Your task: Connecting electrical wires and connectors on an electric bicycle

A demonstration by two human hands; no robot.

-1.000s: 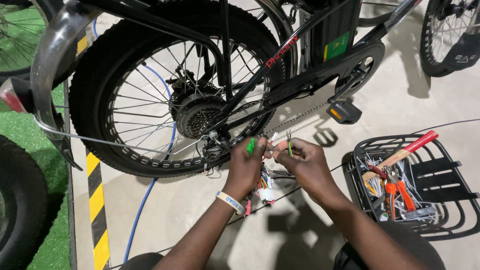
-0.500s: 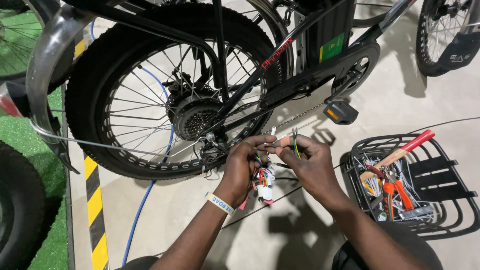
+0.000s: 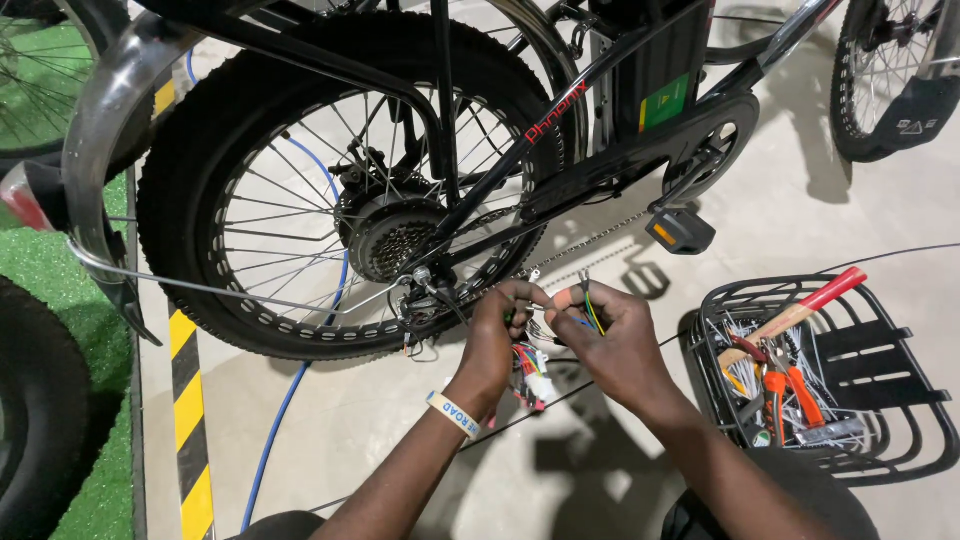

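— Hands first: what do they hold?
— The left hand (image 3: 497, 335) and the right hand (image 3: 610, 335) both pinch thin coloured wires (image 3: 530, 365), fingers closed, just under the bike chain (image 3: 590, 240).
— And beside them?
— A black basket (image 3: 900, 400) of tools sits right; the back wheel (image 3: 350, 190) stands behind.

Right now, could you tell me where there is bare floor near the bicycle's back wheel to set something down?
Bare concrete lies between the blue hose and the left hand, below the black spoked rear wheel. More shows beyond the grey pedal, above the black wire basket. It is crowded at the basket, full of tools, and where both hands, right hand, hold coloured wires.
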